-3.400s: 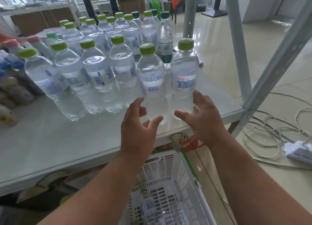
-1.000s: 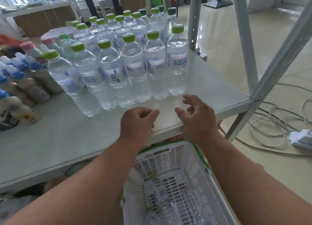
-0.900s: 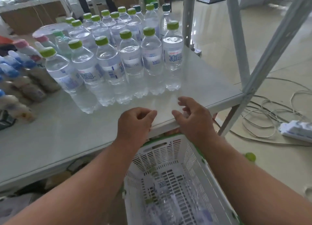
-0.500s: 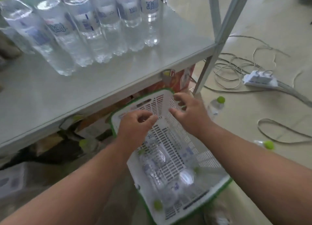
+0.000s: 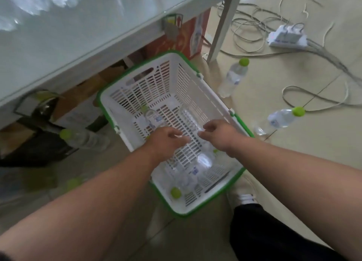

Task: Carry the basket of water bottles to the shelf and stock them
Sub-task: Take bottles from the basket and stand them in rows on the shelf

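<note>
A white slatted basket with a green rim (image 5: pixel 156 78) stands on the floor under the shelf's front edge. Clear water bottles with green caps lie inside it, one near the far end (image 5: pixel 151 118) and a few at the near end (image 5: pixel 188 174). Both my hands are down inside the basket. My left hand (image 5: pixel 166 138) and my right hand (image 5: pixel 219 135) have curled, spread fingers just above a lying bottle; neither clearly grips anything. The grey shelf board (image 5: pixel 58 39) fills the upper left, with the stocked bottles' bases blurred at the top.
Loose bottles lie on the floor: one right of the basket (image 5: pixel 233 78), one further right (image 5: pixel 280 119), one at the left (image 5: pixel 84 139). A shelf leg (image 5: pixel 221 31), a red carton (image 5: pixel 182 39), a power strip (image 5: pixel 287 36) and tangled cables are on the floor. My shoe (image 5: pixel 242 199) is beside the basket.
My hands left the shelf edge and dropped into the basket. My view tilted down from the stocked rows of bottles to the floor.
</note>
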